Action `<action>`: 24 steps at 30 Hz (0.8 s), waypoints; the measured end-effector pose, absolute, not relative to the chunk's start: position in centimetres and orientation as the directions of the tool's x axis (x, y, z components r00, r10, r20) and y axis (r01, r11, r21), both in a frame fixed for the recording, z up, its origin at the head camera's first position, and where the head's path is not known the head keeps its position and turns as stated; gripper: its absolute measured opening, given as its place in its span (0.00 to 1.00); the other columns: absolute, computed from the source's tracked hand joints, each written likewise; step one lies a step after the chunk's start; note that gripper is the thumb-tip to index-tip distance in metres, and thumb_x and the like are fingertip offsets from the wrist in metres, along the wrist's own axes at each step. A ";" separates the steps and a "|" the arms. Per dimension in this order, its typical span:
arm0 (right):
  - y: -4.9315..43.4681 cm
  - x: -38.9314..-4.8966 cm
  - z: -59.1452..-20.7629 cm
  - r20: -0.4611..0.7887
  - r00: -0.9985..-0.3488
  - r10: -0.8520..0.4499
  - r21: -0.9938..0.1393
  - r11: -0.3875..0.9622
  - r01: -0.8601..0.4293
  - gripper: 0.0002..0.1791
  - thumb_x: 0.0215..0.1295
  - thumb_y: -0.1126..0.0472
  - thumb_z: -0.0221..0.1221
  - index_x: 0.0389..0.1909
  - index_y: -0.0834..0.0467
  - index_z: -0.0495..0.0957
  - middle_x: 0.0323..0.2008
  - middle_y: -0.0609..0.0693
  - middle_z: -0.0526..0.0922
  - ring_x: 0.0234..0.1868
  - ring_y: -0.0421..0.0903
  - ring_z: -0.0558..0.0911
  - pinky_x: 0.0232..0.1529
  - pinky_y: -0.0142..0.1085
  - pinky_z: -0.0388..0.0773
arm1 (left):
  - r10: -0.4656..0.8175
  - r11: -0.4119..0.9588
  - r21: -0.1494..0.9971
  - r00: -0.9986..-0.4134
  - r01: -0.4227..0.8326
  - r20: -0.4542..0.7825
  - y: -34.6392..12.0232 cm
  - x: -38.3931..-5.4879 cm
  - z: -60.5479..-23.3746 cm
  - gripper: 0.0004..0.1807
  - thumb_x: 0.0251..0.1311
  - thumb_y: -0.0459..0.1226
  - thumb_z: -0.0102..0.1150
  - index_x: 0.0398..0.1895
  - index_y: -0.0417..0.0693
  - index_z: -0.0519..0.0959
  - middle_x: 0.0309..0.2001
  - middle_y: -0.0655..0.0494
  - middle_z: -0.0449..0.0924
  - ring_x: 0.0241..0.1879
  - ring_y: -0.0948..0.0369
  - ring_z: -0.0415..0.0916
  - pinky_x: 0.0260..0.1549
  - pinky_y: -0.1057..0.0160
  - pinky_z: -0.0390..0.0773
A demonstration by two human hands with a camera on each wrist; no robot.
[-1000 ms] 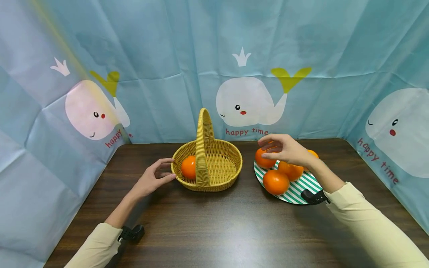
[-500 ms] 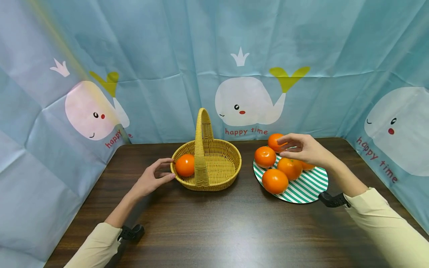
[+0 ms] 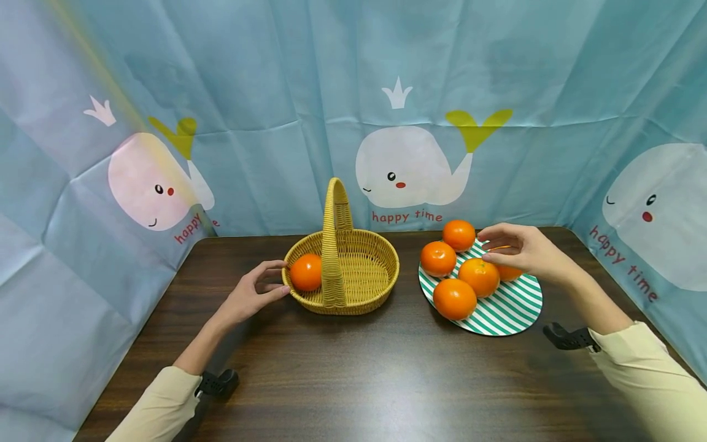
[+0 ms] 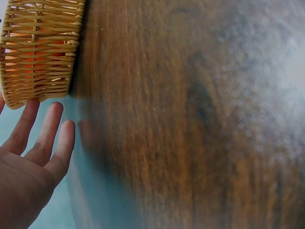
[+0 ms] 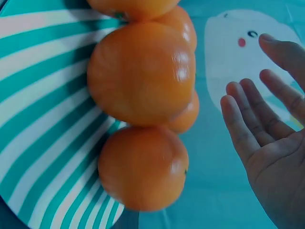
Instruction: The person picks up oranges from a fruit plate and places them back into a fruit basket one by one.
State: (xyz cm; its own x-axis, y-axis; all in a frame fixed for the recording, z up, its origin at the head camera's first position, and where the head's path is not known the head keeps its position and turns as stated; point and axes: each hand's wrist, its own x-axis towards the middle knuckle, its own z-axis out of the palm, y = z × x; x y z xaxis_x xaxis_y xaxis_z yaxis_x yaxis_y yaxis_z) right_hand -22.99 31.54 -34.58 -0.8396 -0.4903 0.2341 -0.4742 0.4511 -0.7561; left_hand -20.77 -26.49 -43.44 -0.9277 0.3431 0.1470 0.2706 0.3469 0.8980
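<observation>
The left hand loosely touched the basket, seemingly to steady it, while the empty, relaxed right hand hung by the oranges.

Smooth glossy oranges, rough wicker-look bskt, shiny wood-grain tbl, cloth-like bkgd.

My bare left hand and bare right hand come out of plain, pale cream-yellow sleeves with softly creased cuffs; each wrist wears a stubby, rounded black camera on a black strap.
</observation>
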 end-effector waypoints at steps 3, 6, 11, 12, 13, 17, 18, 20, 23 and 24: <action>32.4 -22.9 -34.6 0.235 -0.858 -0.457 -0.769 0.452 -0.452 0.21 0.69 0.68 0.65 0.61 0.65 0.75 0.55 0.58 0.79 0.53 0.48 0.82 0.48 0.30 0.81 | 0.343 0.345 0.899 -0.928 0.270 0.147 -26.5 -20.8 -43.5 0.29 0.69 0.34 0.65 0.71 0.46 0.68 0.69 0.39 0.66 0.57 0.41 0.77 0.50 0.59 0.81; 33.2 -22.8 -34.9 0.230 -0.873 -0.429 -0.771 0.468 -0.432 0.21 0.70 0.68 0.64 0.62 0.66 0.75 0.54 0.59 0.80 0.52 0.46 0.83 0.47 0.30 0.81 | 0.340 0.349 0.898 -0.929 0.269 0.147 -26.5 -20.7 -43.5 0.29 0.69 0.34 0.65 0.71 0.45 0.68 0.69 0.39 0.66 0.57 0.41 0.78 0.50 0.59 0.81; 34.2 -22.7 -35.4 0.214 -0.894 -0.394 -0.769 0.497 -0.403 0.21 0.70 0.67 0.64 0.62 0.65 0.76 0.54 0.59 0.81 0.51 0.42 0.83 0.45 0.31 0.82 | 0.336 0.352 0.895 -0.930 0.273 0.151 -26.4 -20.7 -43.4 0.29 0.69 0.34 0.64 0.71 0.44 0.68 0.69 0.39 0.66 0.57 0.41 0.78 0.49 0.59 0.81; 34.5 -22.6 -35.5 0.213 -0.902 -0.376 -0.773 0.500 -0.391 0.21 0.70 0.67 0.65 0.62 0.64 0.76 0.54 0.58 0.81 0.51 0.42 0.83 0.45 0.31 0.82 | 0.337 0.351 0.895 -0.929 0.274 0.152 -26.4 -20.7 -43.4 0.29 0.69 0.34 0.64 0.71 0.44 0.68 0.69 0.39 0.66 0.57 0.41 0.78 0.49 0.59 0.81; 34.7 -22.6 -35.7 0.213 -0.910 -0.355 -0.779 0.501 -0.377 0.21 0.69 0.67 0.65 0.62 0.64 0.76 0.54 0.56 0.82 0.50 0.41 0.83 0.44 0.31 0.82 | 0.339 0.350 0.895 -0.928 0.276 0.153 -26.4 -20.6 -43.4 0.29 0.69 0.34 0.64 0.71 0.44 0.68 0.69 0.39 0.66 0.57 0.41 0.78 0.49 0.59 0.81; 36.0 -22.4 -36.2 0.223 -0.933 -0.282 -0.788 0.511 -0.343 0.22 0.68 0.68 0.65 0.62 0.66 0.76 0.52 0.45 0.82 0.49 0.38 0.83 0.43 0.30 0.82 | 0.343 0.352 0.893 -0.926 0.282 0.157 -26.3 -20.6 -43.4 0.29 0.69 0.34 0.64 0.71 0.44 0.68 0.68 0.38 0.66 0.57 0.41 0.78 0.49 0.59 0.81; 36.3 -22.4 -36.4 0.223 -0.936 -0.273 -0.791 0.510 -0.337 0.23 0.68 0.68 0.65 0.62 0.66 0.75 0.52 0.43 0.82 0.50 0.38 0.83 0.43 0.30 0.82 | 0.343 0.353 0.892 -0.926 0.282 0.157 -26.3 -20.6 -43.4 0.29 0.69 0.34 0.64 0.71 0.44 0.68 0.68 0.38 0.66 0.57 0.41 0.78 0.49 0.59 0.81; 36.8 -22.4 -36.7 0.220 -0.939 -0.263 -0.794 0.511 -0.329 0.24 0.68 0.68 0.66 0.63 0.67 0.74 0.53 0.40 0.81 0.51 0.38 0.82 0.44 0.29 0.82 | 0.341 0.356 0.891 -0.927 0.281 0.156 -26.3 -20.7 -43.4 0.29 0.69 0.34 0.64 0.71 0.44 0.68 0.68 0.38 0.66 0.57 0.41 0.78 0.50 0.59 0.81; 37.5 -22.5 -37.1 0.205 -0.942 -0.265 -0.792 0.520 -0.319 0.28 0.68 0.68 0.66 0.66 0.66 0.71 0.57 0.41 0.78 0.54 0.40 0.80 0.46 0.27 0.80 | 0.338 0.356 0.892 -0.928 0.278 0.154 -26.3 -20.7 -43.4 0.29 0.69 0.34 0.64 0.71 0.44 0.68 0.68 0.38 0.66 0.57 0.41 0.78 0.50 0.59 0.81; 37.7 -22.5 -37.2 0.197 -0.943 -0.268 -0.792 0.523 -0.314 0.29 0.67 0.68 0.66 0.68 0.65 0.70 0.58 0.43 0.76 0.56 0.41 0.79 0.47 0.26 0.79 | 0.338 0.354 0.893 -0.928 0.279 0.156 -26.3 -20.7 -43.4 0.28 0.69 0.34 0.64 0.71 0.44 0.68 0.68 0.38 0.66 0.57 0.41 0.78 0.50 0.59 0.81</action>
